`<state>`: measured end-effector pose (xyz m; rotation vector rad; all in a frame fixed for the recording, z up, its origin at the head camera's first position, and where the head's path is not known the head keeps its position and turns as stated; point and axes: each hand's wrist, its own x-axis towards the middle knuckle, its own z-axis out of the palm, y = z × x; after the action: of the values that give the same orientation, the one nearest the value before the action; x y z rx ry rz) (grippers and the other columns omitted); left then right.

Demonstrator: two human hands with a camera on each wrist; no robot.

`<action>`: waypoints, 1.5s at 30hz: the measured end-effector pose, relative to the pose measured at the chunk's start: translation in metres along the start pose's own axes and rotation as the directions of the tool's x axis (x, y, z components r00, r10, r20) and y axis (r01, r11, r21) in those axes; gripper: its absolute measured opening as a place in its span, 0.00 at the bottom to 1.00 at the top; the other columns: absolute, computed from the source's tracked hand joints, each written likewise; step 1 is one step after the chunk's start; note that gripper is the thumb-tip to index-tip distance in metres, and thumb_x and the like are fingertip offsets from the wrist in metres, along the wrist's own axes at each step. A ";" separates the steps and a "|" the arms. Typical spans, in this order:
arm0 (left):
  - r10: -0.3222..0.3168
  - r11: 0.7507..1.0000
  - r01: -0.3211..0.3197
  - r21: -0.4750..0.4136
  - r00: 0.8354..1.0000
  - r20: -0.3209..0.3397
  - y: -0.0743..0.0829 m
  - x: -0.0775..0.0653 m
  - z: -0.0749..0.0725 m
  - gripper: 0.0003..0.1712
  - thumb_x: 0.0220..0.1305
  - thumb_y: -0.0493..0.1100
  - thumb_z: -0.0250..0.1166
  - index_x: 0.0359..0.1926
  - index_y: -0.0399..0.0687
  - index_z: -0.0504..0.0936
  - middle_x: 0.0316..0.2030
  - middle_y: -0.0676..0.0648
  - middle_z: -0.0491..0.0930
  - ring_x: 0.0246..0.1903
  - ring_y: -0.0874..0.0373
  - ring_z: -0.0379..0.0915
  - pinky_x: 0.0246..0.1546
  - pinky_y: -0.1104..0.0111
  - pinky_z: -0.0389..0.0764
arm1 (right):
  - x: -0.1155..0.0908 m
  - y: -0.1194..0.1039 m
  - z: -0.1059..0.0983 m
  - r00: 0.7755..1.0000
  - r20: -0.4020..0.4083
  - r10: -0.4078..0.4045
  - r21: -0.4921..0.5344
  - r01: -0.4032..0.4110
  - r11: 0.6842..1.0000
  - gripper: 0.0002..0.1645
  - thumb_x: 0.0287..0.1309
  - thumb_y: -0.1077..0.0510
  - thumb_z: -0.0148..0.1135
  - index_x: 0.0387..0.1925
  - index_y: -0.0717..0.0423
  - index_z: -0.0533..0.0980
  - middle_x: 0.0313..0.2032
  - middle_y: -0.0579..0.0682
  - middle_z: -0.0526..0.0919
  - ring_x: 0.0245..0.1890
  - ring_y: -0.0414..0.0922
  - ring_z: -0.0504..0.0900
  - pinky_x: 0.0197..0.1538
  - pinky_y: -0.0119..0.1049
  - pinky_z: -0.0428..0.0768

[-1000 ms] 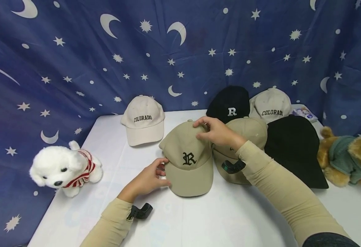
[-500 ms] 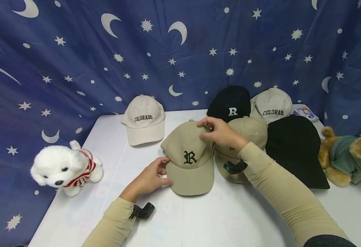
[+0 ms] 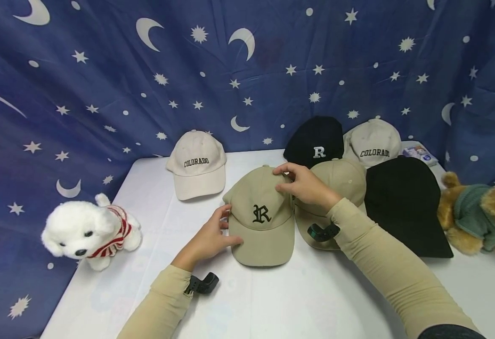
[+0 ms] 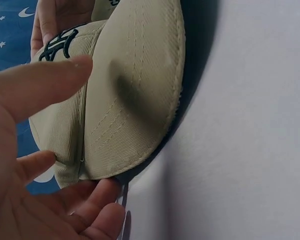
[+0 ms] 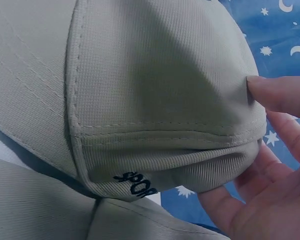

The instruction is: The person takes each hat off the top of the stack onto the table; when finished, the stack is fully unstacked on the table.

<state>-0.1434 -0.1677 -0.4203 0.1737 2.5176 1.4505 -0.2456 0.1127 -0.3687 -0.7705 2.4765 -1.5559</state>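
A khaki baseball cap [image 3: 261, 240] with a dark letter R stands on the white table, brim toward me. My right hand [image 3: 304, 185] grips the back of its crown; in the right wrist view the thumb [image 5: 280, 92] presses the fabric and the fingers reach behind. On the cap's other side is my left hand [image 3: 209, 238]. Its fingertips touch the side and brim edge, while its thumb [image 4: 70, 77] extends over the cap without clear contact. A second khaki cap [image 3: 349, 181] adjoins on the right, partly covered by my right hand and forearm.
A cream COLORADO cap [image 3: 198, 172] sits at the back left. Rightward are a black R cap [image 3: 312, 139], another COLORADO cap [image 3: 374, 139] and a plain black cap [image 3: 404, 207]. A white plush dog [image 3: 77, 228] and a brown plush toy [image 3: 463, 221] flank them.
My left hand has moved up and right, its thumb now reaching over the brim's edge. The held khaki cap has shifted slightly right, with my right hand on it.
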 end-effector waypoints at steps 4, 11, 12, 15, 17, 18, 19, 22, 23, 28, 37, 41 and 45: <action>0.002 1.000 -0.002 -0.009 1.000 0.005 0.000 0.002 -0.003 0.57 0.51 0.42 0.79 0.76 0.46 0.55 0.70 0.43 0.63 0.57 0.50 0.71 0.59 0.50 0.70 | 0.000 0.001 0.002 1.000 -0.010 0.004 0.006 -0.003 1.000 0.23 0.58 0.67 0.67 0.55 0.66 0.76 0.53 0.59 0.79 0.40 0.48 0.75 0.44 0.34 0.73; -0.013 0.999 0.013 -0.036 1.000 0.005 -0.003 0.002 -0.006 0.56 0.53 0.45 0.78 0.77 0.50 0.55 0.69 0.43 0.64 0.58 0.48 0.70 0.58 0.51 0.72 | -0.001 -0.001 0.007 1.000 0.006 0.029 0.010 -0.029 1.000 0.23 0.58 0.65 0.68 0.56 0.63 0.77 0.53 0.57 0.78 0.42 0.51 0.76 0.41 0.37 0.76; -0.012 0.999 0.012 -0.034 1.000 0.003 -0.004 0.001 -0.007 0.56 0.53 0.44 0.78 0.77 0.49 0.55 0.70 0.43 0.63 0.58 0.47 0.70 0.59 0.50 0.71 | -0.002 -0.001 0.008 0.999 0.012 0.035 0.009 -0.035 0.999 0.23 0.58 0.65 0.68 0.56 0.63 0.77 0.53 0.57 0.78 0.42 0.51 0.76 0.41 0.37 0.77; -0.009 0.999 0.009 -0.042 1.000 0.004 -0.006 -0.002 -0.008 0.55 0.53 0.42 0.77 0.76 0.46 0.55 0.73 0.42 0.59 0.60 0.46 0.68 0.63 0.49 0.68 | -0.003 -0.002 0.010 0.999 0.018 0.046 0.012 -0.046 0.999 0.23 0.58 0.64 0.69 0.56 0.61 0.77 0.52 0.57 0.78 0.44 0.52 0.77 0.42 0.39 0.78; -0.006 0.999 0.006 -0.046 1.000 0.011 -0.007 -0.003 -0.009 0.55 0.53 0.42 0.77 0.76 0.45 0.55 0.73 0.41 0.59 0.62 0.46 0.67 0.64 0.50 0.66 | -0.002 -0.002 0.010 0.999 0.016 0.047 0.013 -0.047 0.999 0.23 0.57 0.64 0.69 0.55 0.61 0.77 0.52 0.57 0.79 0.44 0.52 0.77 0.42 0.39 0.78; -0.002 0.999 0.003 -0.048 1.000 0.017 -0.007 -0.004 -0.009 0.55 0.53 0.41 0.77 0.77 0.45 0.54 0.73 0.41 0.59 0.62 0.45 0.66 0.65 0.50 0.66 | -0.002 -0.002 0.010 0.999 0.013 0.045 0.015 -0.045 0.999 0.23 0.57 0.64 0.69 0.55 0.61 0.78 0.52 0.57 0.78 0.44 0.51 0.76 0.42 0.39 0.78; 0.000 0.999 0.001 -0.052 1.000 0.023 -0.007 -0.004 -0.009 0.56 0.54 0.41 0.77 0.77 0.45 0.54 0.73 0.41 0.59 0.63 0.45 0.66 0.65 0.50 0.66 | -0.002 -0.002 0.009 0.999 0.009 0.043 0.017 -0.043 0.999 0.23 0.57 0.64 0.70 0.55 0.61 0.78 0.52 0.57 0.78 0.44 0.51 0.76 0.42 0.39 0.78; 0.007 0.999 -0.005 -0.054 0.999 0.033 -0.006 -0.005 -0.009 0.56 0.53 0.40 0.78 0.77 0.45 0.54 0.72 0.41 0.61 0.63 0.45 0.67 0.64 0.50 0.66 | -0.001 -0.001 0.007 0.999 -0.003 0.041 0.014 -0.041 0.999 0.23 0.56 0.65 0.69 0.55 0.62 0.78 0.52 0.57 0.79 0.43 0.51 0.76 0.41 0.38 0.77; 0.009 0.999 -0.007 -0.052 0.999 0.033 -0.006 -0.005 -0.009 0.55 0.53 0.40 0.77 0.77 0.45 0.55 0.72 0.41 0.61 0.63 0.45 0.67 0.64 0.51 0.67 | 0.000 -0.001 0.007 0.999 -0.007 0.042 0.010 -0.042 0.999 0.23 0.56 0.65 0.69 0.55 0.62 0.78 0.52 0.57 0.79 0.43 0.51 0.77 0.41 0.38 0.77; 0.000 0.999 0.002 -0.040 0.999 0.035 -0.006 -0.006 -0.007 0.54 0.53 0.39 0.77 0.76 0.44 0.56 0.70 0.43 0.64 0.60 0.48 0.68 0.62 0.53 0.69 | 0.001 0.001 0.005 0.999 -0.015 0.044 -0.007 -0.044 0.999 0.23 0.56 0.65 0.69 0.54 0.62 0.79 0.51 0.58 0.79 0.44 0.51 0.78 0.41 0.37 0.77; -0.020 1.000 0.021 -0.012 0.999 0.043 -0.006 -0.009 -0.002 0.55 0.52 0.41 0.79 0.76 0.47 0.57 0.68 0.45 0.66 0.57 0.51 0.70 0.57 0.54 0.72 | -0.001 0.004 0.003 1.000 -0.018 0.025 -0.015 -0.026 1.000 0.22 0.57 0.66 0.68 0.54 0.64 0.79 0.51 0.60 0.80 0.44 0.53 0.77 0.43 0.39 0.76; -0.032 0.999 0.033 -0.011 0.998 0.054 -0.005 -0.011 -0.001 0.55 0.52 0.43 0.79 0.76 0.49 0.58 0.68 0.48 0.66 0.57 0.52 0.70 0.57 0.55 0.72 | -0.002 0.004 0.003 1.000 -0.018 0.021 -0.015 -0.021 1.000 0.22 0.58 0.65 0.68 0.54 0.65 0.78 0.51 0.60 0.80 0.44 0.52 0.77 0.44 0.39 0.76; -0.027 0.999 0.028 -0.016 0.999 0.047 -0.005 -0.013 -0.003 0.54 0.52 0.41 0.79 0.75 0.50 0.59 0.69 0.47 0.66 0.59 0.52 0.70 0.61 0.56 0.71 | -0.003 0.004 0.003 1.000 -0.015 0.017 -0.007 -0.017 1.000 0.22 0.58 0.65 0.68 0.55 0.65 0.78 0.50 0.60 0.80 0.45 0.52 0.78 0.45 0.38 0.76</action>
<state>-0.1320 -0.1757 -0.4214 0.1675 2.4605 1.4401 -0.2435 0.1132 -0.3743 -0.7398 2.4935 -1.5544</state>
